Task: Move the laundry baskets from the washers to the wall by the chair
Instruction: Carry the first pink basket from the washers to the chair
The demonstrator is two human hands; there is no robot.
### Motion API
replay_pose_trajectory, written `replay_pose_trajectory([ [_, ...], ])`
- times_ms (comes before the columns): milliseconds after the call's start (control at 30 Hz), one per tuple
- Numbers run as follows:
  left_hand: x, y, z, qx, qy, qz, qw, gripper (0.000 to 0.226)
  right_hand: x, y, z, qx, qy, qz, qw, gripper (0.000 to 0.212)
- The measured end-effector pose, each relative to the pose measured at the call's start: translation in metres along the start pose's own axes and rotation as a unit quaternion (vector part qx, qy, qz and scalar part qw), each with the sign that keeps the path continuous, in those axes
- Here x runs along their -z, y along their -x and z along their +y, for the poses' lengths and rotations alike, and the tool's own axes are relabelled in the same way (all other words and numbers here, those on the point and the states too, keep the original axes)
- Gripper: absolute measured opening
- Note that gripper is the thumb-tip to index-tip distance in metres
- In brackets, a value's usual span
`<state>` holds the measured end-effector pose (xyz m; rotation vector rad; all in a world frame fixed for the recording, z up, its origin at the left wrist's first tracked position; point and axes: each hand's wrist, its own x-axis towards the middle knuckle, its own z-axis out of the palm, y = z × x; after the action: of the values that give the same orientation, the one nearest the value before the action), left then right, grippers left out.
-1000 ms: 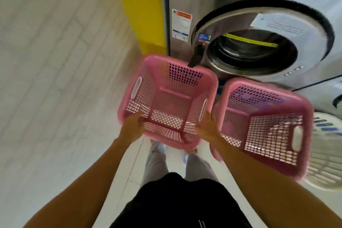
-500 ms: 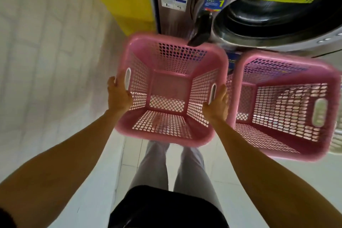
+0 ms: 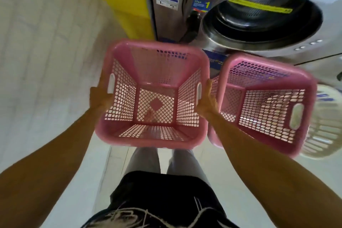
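Pink basket hangs above the floor before the washer, left hand and right hand pressed flat against its side walls; a second pink basket sits just beside.

Both forearms were bare, no sleeves showing. At the bottom centre of the frame the person wore a black top with white line markings on it, and light grey trousers just above it.
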<state>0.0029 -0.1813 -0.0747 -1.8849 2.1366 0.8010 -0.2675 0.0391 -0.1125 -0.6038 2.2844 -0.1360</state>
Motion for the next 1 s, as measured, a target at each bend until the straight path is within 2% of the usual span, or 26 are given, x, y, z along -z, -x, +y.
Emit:
replay_pose_trajectory([
  [33,0.002,0.011,-0.007,0.02,0.012,-0.01,1.0,0.055,0.003,0.006,0.0,0.007,0.011,-0.013,1.0,0.108],
  [100,0.004,0.036,-0.019,0.059,0.02,-0.02,0.998,0.073,0.008,0.02,-0.003,0.03,0.042,-0.034,0.998,0.104],
  [133,0.007,0.049,-0.024,0.08,0.019,-0.02,0.996,0.074,0.007,0.026,-0.004,0.043,0.057,-0.041,0.997,0.102],
  [200,0.006,0.085,-0.037,0.113,0.031,-0.017,0.993,0.062,0.004,0.037,-0.003,0.07,0.078,-0.055,0.993,0.101],
  [267,0.0,0.118,-0.053,0.12,0.037,-0.002,0.992,0.061,-0.001,0.04,0.003,0.097,0.096,-0.063,0.989,0.1],
  [433,-0.017,0.192,-0.098,0.176,0.074,0.025,0.981,0.087,-0.005,0.057,-0.003,0.214,0.117,-0.065,0.968,0.085],
  [533,-0.035,0.236,-0.114,0.234,0.14,0.053,0.961,0.096,-0.02,0.06,-0.008,0.273,0.14,-0.048,0.95,0.083],
  [667,-0.065,0.296,-0.139,0.304,0.205,0.081,0.927,0.101,-0.043,0.063,-0.018,0.335,0.211,-0.019,0.918,0.096],
  [733,-0.074,0.334,-0.143,0.33,0.248,0.095,0.906,0.102,-0.051,0.076,-0.024,0.381,0.231,0.008,0.895,0.084],
  [800,-0.085,0.376,-0.148,0.361,0.274,0.1,0.886,0.104,-0.06,0.099,-0.028,0.449,0.258,0.011,0.855,0.068],
  [867,-0.093,0.421,-0.153,0.388,0.303,0.116,0.863,0.104,-0.069,0.132,-0.032,0.488,0.271,0.016,0.83,0.063],
  [1000,-0.119,0.513,-0.162,0.432,0.323,0.156,0.827,0.099,-0.078,0.215,-0.02,0.536,0.259,0.009,0.804,0.062],
])
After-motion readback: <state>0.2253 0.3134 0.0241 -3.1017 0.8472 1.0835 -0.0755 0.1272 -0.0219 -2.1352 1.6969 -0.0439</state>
